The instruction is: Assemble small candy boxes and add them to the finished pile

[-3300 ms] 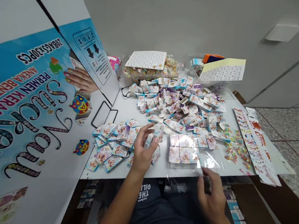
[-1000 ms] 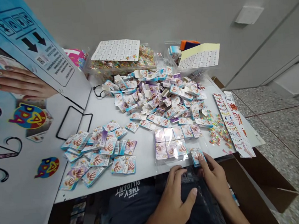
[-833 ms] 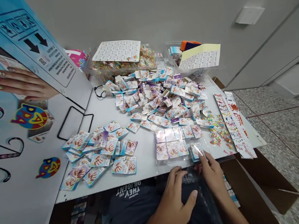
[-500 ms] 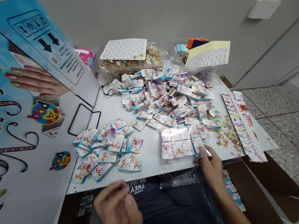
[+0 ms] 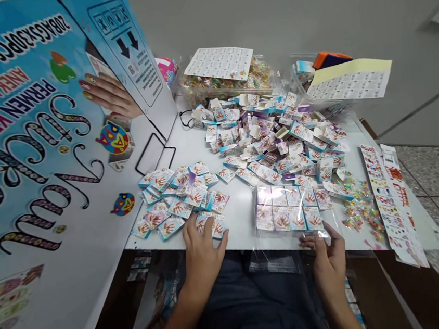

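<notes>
My left hand [image 5: 204, 252] rests with fingers spread on small printed boxes [image 5: 217, 226] at the front edge of the left pile [image 5: 179, 195]. Its fingertips touch the boxes, which lie flat on the table. My right hand [image 5: 329, 250] pinches the lower right side of a clear plastic bag [image 5: 276, 258]. Inside the bag, small candy boxes [image 5: 281, 217] lie flat in two rows, with hand pictures on their faces. The bag's loose end hangs over the table's front edge toward my lap.
Behind lies a heap of open small boxes [image 5: 263, 133]. Farther back stand clear tubs, one of wrapped pieces [image 5: 231, 87] under a printed sheet [image 5: 220, 63]. Loose wrapped pieces [image 5: 361, 207] and sticker strips [image 5: 388, 204] lie right. A tall printed carton [image 5: 101, 198] stands left.
My left hand has moved from above my lap to the front of the left box pile and spread its fingers. My right hand stays at the bag. The view has shifted left.
</notes>
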### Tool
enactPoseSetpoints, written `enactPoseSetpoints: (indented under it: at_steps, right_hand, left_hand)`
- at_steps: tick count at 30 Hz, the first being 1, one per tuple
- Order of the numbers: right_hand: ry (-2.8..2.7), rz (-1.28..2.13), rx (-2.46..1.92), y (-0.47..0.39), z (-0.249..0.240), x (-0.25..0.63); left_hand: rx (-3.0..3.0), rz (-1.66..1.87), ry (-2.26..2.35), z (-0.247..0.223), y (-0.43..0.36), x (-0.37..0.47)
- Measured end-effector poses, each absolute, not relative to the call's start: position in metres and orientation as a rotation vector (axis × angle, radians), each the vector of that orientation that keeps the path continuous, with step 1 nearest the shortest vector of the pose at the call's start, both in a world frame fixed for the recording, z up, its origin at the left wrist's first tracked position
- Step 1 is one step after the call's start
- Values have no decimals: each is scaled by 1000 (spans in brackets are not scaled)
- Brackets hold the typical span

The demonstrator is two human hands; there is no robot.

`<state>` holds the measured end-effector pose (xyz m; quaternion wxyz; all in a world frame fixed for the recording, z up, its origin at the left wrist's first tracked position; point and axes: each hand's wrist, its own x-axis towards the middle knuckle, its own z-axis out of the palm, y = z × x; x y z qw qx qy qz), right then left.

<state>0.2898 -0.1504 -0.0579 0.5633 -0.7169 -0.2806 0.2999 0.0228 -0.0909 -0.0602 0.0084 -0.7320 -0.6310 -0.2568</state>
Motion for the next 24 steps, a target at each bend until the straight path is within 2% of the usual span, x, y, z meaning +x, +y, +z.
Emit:
enactPoseSetpoints:
  at_steps: [11, 17, 19, 21, 24]
  right_hand:
    - [-610, 692, -1686, -151, -65, 292]
    - [-570, 411, -1609, -170, -56, 275]
    - [-599, 358, -1546, -178, -50, 262]
    - [-726, 337, -1469, -185, -42, 246]
    - [-973, 320, -1350, -195, -31, 221]
  left_hand:
    - [-2343, -967, -1911, -64, -99, 22]
    - [-2305, -979, -2017, -76, -104, 23]
    - [-2302, -1201, -2107, -72, -102, 21]
    - [-2290, -1607, -2261, -62, -102, 21]
    - [-2075, -2652, -2504, -41, -106, 30]
